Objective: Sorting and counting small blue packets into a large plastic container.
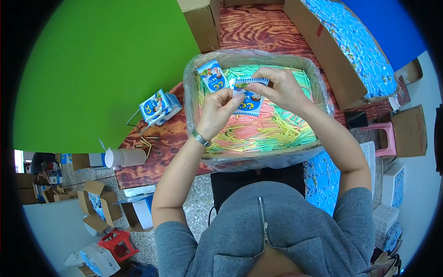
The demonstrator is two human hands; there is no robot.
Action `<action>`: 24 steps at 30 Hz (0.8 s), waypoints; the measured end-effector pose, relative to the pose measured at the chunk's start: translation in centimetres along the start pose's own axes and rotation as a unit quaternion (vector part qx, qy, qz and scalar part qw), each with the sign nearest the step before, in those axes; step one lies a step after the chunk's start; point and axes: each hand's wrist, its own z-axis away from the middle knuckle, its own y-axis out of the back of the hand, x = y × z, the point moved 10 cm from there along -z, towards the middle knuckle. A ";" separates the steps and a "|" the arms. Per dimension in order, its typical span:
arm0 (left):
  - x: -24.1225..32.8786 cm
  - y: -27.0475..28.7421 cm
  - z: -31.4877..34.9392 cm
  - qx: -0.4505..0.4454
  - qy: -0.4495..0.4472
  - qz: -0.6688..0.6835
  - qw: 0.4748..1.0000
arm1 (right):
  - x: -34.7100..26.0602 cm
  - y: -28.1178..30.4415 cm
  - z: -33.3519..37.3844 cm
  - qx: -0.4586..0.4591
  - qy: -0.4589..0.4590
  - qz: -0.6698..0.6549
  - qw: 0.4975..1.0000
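Both hands pinch a small blue-and-white printed packet [250, 103] above a lined carton [258, 56] full of thin pastel sticks [244, 129] in pink, yellow and green. My left hand [217, 110] grips the packet's left side, thumb and fingers pressed together. My right hand [282, 90] is closed on its upper right edge. Whether the packet's top is torn open cannot be made out. Another packet [213, 76] of the same kind lies on the sticks, just beyond my left hand.
Left of the carton, similar packets [155, 107] sit in a wire holder near a whitish bottle [125, 158]. A long carton [318, 51] of blue packets stands at the far right. A green panel [106, 69] borders the reddish wooden table [258, 27] on the left. A pink stool [389, 138] stands at the right.
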 end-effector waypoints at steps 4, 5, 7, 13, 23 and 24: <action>0.2 -1.9 0.7 -0.013 -0.011 0.030 0.999 | -1.6 -0.4 1.2 -0.016 0.083 0.035 0.996; -0.2 -2.2 0.9 -0.024 -0.002 0.016 1.000 | -2.5 -0.1 1.7 0.003 0.125 0.051 0.991; -0.5 -2.1 1.2 -0.026 -0.001 -0.036 0.999 | -2.7 0.2 2.5 0.001 0.137 0.088 0.987; 0.1 -2.9 2.1 -0.047 -0.046 -0.153 0.986 | -1.1 -0.3 4.3 -0.031 0.094 0.018 0.995; 0.1 -2.4 2.1 -0.046 -0.031 -0.109 0.992 | -3.0 0.0 2.9 -0.041 0.126 0.082 0.988; 0.5 -2.1 2.2 -0.034 -0.038 -0.133 0.990 | -2.9 -0.2 3.1 -0.044 0.125 0.081 0.988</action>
